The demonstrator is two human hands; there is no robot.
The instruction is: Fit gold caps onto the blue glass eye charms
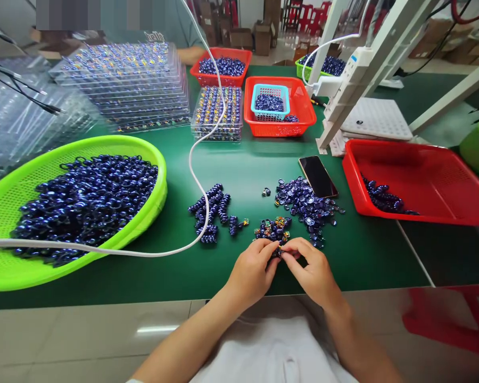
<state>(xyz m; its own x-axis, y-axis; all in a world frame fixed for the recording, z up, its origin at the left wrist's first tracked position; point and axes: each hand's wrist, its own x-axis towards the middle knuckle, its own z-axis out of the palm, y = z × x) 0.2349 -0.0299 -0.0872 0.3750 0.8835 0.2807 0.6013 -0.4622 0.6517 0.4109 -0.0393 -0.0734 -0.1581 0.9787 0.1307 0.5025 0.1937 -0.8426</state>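
My left hand (253, 270) and my right hand (312, 270) meet near the front edge of the green table (243, 165), fingers pinched together on a small dark blue piece (280, 252). Just beyond the fingertips lies a little heap of blue and multicoloured pieces (272, 229). A larger pile of shiny blue pieces (305, 205) lies to the right of it. To the left are stacked rows of blue pieces (212, 211).
A big green basket (8, 191) of blue pieces sits left, a white cable (195, 175) looping past it. A red tray (423, 175) is right, a phone (318, 176) beside it. Red baskets (299, 106), clear stacked trays (123, 85) and a white frame (355, 80) stand behind.
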